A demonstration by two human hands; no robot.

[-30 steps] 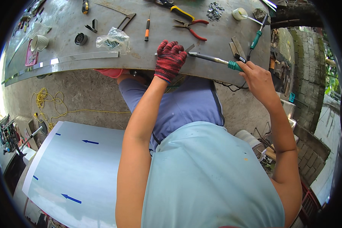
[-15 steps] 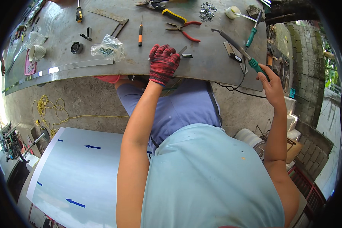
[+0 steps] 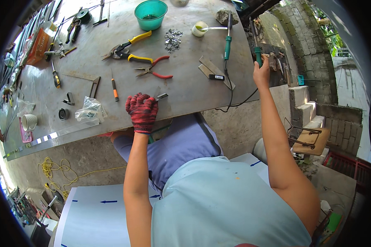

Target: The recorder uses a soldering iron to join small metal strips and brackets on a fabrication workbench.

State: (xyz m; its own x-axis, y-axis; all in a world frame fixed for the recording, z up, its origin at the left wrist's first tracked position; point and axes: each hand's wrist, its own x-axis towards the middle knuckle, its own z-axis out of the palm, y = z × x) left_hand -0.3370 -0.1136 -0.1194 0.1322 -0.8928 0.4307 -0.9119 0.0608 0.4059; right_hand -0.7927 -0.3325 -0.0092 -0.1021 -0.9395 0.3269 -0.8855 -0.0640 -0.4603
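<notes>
My left hand (image 3: 142,112), in a red-and-black knit glove, rests at the table's near edge with fingers curled against a small, shiny, bent metal piece (image 3: 162,96). My bare right hand (image 3: 262,73) is wrapped around the green handle of a soldering iron (image 3: 258,54), held past the table's right edge with its metal shaft pointing away. A second green-handled soldering iron (image 3: 227,47) lies with its shaft against a grey stone (image 3: 226,17). Left of it stands a small white pot (image 3: 199,29) with a pale stick across its rim.
On the metal table (image 3: 123,37) lie red-handled pliers (image 3: 158,68), yellow-handled snips (image 3: 127,49), metal scraps (image 3: 173,40), a screwdriver (image 3: 114,89) and a plastic bag (image 3: 90,110). A green bowl (image 3: 151,20) stands farther back. Black cord (image 3: 247,101) hangs over the right edge.
The view has shifted, showing more of the table's far side. My right hand has carried the soldering iron from over the table to beyond its right edge. The left hand stays by the metal piece.
</notes>
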